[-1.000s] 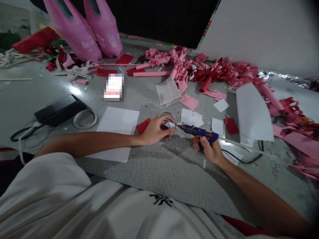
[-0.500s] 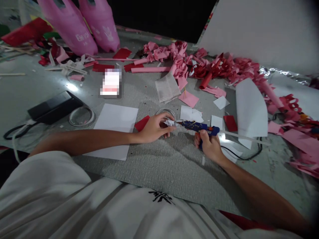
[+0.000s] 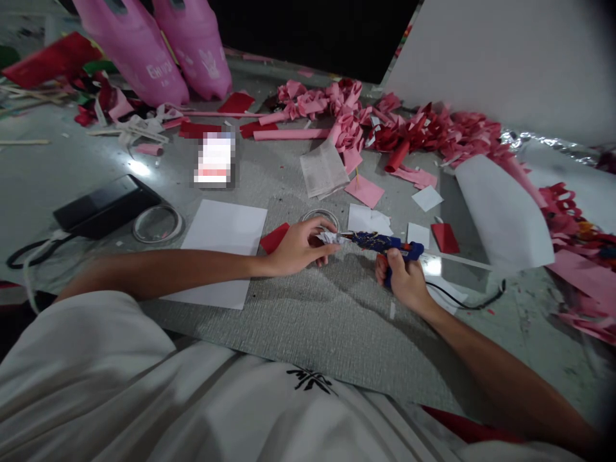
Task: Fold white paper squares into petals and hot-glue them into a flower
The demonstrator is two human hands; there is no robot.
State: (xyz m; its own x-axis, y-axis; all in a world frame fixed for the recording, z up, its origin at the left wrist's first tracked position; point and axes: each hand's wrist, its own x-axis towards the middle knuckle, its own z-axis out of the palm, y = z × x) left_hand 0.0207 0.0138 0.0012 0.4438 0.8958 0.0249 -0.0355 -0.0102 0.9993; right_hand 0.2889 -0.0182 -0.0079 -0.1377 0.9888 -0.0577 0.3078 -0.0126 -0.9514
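Observation:
Between the thumb and fingers of my left hand (image 3: 299, 249) is a small crumpled white paper piece (image 3: 329, 237). My right hand (image 3: 404, 279) is wrapped round the handle of a blue hot glue gun (image 3: 380, 241). The gun points left, its nozzle at the paper piece; whether they touch I cannot tell. A long whitish glue stick (image 3: 457, 259) juts from its back end, and a black cord trails off to the right. Behind my left fingers lies a ring of tape or wire (image 3: 320, 213), partly hidden. My left forearm crosses a white sheet (image 3: 226, 224).
Pink and red paper scraps (image 3: 433, 131) heap along the back and right. A large curved white sheet (image 3: 505, 212) lies right of the gun. To the left are a black box-like device (image 3: 106, 205), a white ring (image 3: 158, 224) and pink bags (image 3: 144, 58). A blurred bright rectangle (image 3: 215, 159) sits behind.
The curved white sheet on the right has swung its near end to the right, over the pink paper. My hands, the paper piece and the glue gun have hardly moved.

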